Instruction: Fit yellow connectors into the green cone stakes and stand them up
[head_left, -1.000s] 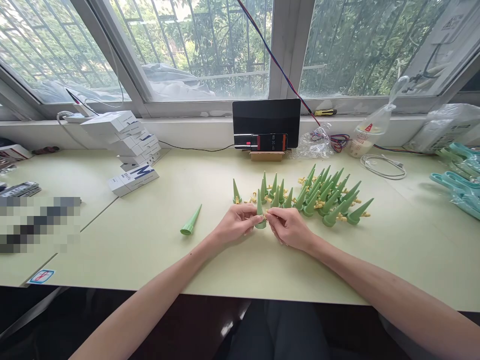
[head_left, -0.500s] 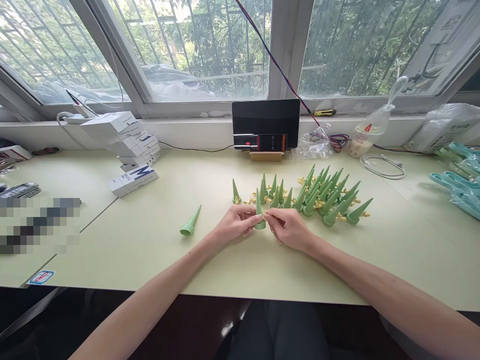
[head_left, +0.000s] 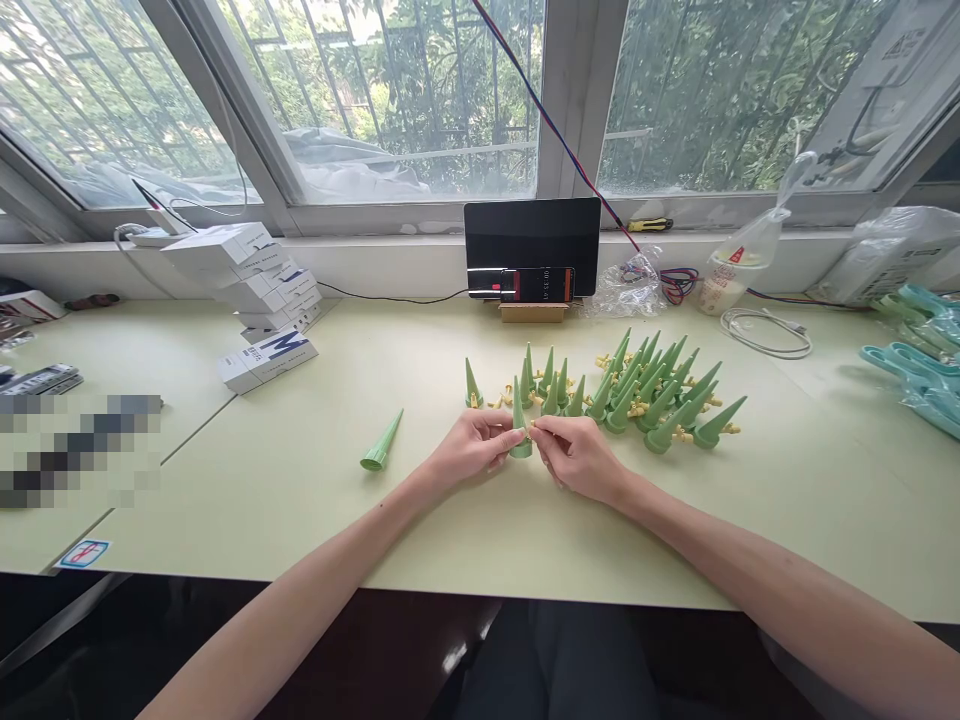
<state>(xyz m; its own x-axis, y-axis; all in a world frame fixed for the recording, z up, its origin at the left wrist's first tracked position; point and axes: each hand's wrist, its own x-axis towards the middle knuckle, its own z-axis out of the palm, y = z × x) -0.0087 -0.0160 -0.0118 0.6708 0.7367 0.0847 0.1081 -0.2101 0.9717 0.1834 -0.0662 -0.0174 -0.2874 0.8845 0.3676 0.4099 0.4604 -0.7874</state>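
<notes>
My left hand [head_left: 474, 444] is closed around a green cone [head_left: 518, 425], which stands upright with its wide end down. Pinched at the cone's right side, my right hand [head_left: 576, 455] has a small yellow piece [head_left: 531, 428] between thumb and finger, partly hidden by the fingertips. Behind and to the right of my hands stand several green cones [head_left: 660, 432] with yellow pieces at their bases. One more green cone [head_left: 472, 385] is upright behind my left hand. A lone green cone [head_left: 384, 443] lies tilted on the table to the left.
White boxes [head_left: 270, 360] are stacked at the back left. A black screen [head_left: 532, 235] with a phone [head_left: 538, 284] before it stands at the back. A bagged cup [head_left: 731, 280], a white cable [head_left: 765, 333] and turquoise items [head_left: 911, 370] are on the right of the table [head_left: 420, 540].
</notes>
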